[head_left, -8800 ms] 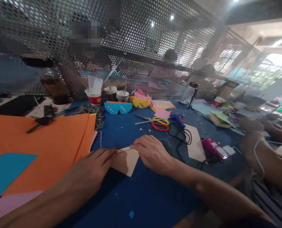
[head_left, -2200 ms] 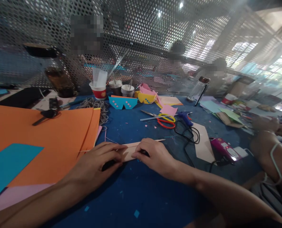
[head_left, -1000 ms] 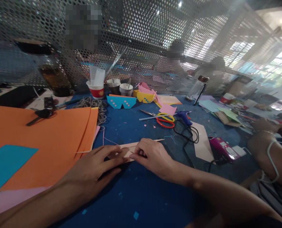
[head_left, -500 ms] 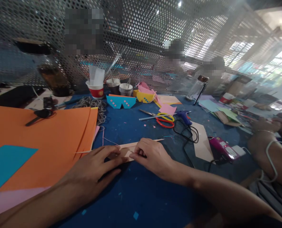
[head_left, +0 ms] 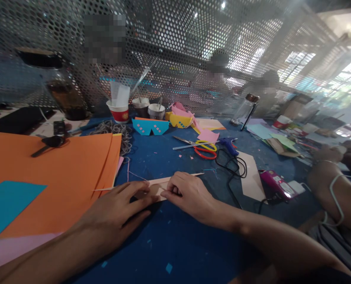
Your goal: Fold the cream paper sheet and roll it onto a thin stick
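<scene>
A folded pale peach paper strip (head_left: 160, 183) lies on the blue table in front of me, its pointed ends sticking out past both hands. My left hand (head_left: 124, 205) rests on its left part, fingers spread and pressing it down. My right hand (head_left: 190, 195) is closed, thumb and curled fingers pinching at the middle of the paper. Its fingertips partly cover the pinched spot. Just beyond lie a pink thread and tiny paper scraps.
Orange sheets (head_left: 59, 177) with a teal sheet (head_left: 12, 205) lie left. Beyond are blue paper glasses (head_left: 151, 126), scissors (head_left: 205, 150), a corded glue gun (head_left: 229, 146), paper cups (head_left: 118, 111) and a glass bottle (head_left: 244, 108). At right are a purple device (head_left: 277, 185) and another person's arm (head_left: 326, 177).
A small light flap of paper by my right fingertips showed more plainly before and now looks flatter. Both hands stay in almost the same place.
</scene>
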A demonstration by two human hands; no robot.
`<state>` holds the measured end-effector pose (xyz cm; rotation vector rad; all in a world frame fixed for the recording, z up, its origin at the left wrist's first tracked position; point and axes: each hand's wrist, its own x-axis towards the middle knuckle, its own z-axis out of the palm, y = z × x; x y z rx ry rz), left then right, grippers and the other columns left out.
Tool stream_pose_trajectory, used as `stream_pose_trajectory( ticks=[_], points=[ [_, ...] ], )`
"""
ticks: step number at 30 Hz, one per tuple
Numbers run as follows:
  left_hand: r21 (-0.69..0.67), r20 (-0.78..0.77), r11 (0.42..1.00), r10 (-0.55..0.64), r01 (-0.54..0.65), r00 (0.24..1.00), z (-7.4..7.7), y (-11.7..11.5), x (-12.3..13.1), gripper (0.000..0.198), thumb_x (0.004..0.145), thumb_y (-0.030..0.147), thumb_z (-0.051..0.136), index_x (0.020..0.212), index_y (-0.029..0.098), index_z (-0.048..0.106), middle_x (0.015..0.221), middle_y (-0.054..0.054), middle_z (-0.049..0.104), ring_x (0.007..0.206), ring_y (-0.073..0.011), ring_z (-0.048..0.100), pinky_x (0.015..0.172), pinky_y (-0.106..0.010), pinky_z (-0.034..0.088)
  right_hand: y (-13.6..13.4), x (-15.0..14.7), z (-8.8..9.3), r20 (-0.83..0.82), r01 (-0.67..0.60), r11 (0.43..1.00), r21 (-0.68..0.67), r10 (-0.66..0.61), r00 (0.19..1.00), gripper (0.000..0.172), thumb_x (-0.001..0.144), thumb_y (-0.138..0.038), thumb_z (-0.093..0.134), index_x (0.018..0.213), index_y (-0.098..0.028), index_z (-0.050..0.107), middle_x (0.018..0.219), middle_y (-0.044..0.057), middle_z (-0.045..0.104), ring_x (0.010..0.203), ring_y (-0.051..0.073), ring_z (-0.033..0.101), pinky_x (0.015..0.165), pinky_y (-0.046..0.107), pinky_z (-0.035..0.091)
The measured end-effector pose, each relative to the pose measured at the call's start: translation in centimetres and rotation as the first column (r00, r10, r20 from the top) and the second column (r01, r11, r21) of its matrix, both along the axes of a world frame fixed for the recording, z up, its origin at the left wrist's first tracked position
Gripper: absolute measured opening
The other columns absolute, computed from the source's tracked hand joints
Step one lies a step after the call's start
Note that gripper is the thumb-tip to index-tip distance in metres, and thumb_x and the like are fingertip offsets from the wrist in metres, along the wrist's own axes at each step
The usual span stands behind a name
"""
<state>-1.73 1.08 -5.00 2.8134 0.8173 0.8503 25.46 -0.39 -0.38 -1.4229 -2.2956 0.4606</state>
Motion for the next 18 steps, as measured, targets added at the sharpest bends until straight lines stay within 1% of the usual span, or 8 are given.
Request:
stream_pose_trajectory(
  ticks=[4,9,14,18],
  points=[
    [0.002,0.008,1.0,-0.004,0.004,1.0,0.03,0.06,0.09,0.038,0.113,0.034,0.054,0.145,0.038,0.074,0.133,-0.008,0.075,0.114,-0.0258,0.074,0.094,-0.04,0.065,0.04,0.03,-0.17,-0.002,0.005,1.0,0.003,-0.005,1.0,0.028,0.102,-0.026,0.082,0.083,-0.021,0.062,0.086,-0.001,0.068,0.078,0.015,0.059,0.073,0.028,0.041],
    [0.018,0.002,1.0,0.0,0.0,1.0,0.0,0.09,0.15,0.037,0.113,0.035,0.054,0.145,0.037,0.074,0.133,-0.008,0.075,0.114,-0.0267,0.074,0.093,-0.043,0.066,0.04,-0.02,-0.18,-0.003,0.011,1.0,-0.005,-0.011,1.0,0.029,0.102,-0.026,0.081,0.082,-0.021,0.061,0.086,-0.001,0.069,0.078,0.015,0.059,0.072,0.028,0.041],
    [0.051,-0.033,0.999,-0.001,0.003,0.999,0.05,-0.01,0.13,0.037,0.115,0.035,0.051,0.145,0.035,0.072,0.134,-0.01,0.073,0.114,-0.0266,0.074,0.09,-0.044,0.067,0.03,-0.06,-0.19,-0.01,0.014,1.0,-0.004,-0.014,1.0,0.029,0.101,-0.025,0.082,0.082,-0.021,0.061,0.085,-0.001,0.068,0.077,0.014,0.059,0.072,0.028,0.041],
    [0.042,-0.033,0.999,-0.005,0.007,0.999,0.21,-0.08,0.3,0.035,0.114,0.034,0.052,0.142,0.033,0.073,0.134,-0.01,0.073,0.115,-0.027,0.074,0.092,-0.045,0.067,0.07,-0.07,-0.25,-0.013,0.013,1.0,0.001,-0.013,1.0,0.03,0.1,-0.024,0.083,0.081,-0.021,0.06,0.085,-0.001,0.068,0.077,0.014,0.059,0.072,0.028,0.04]
  ],
)
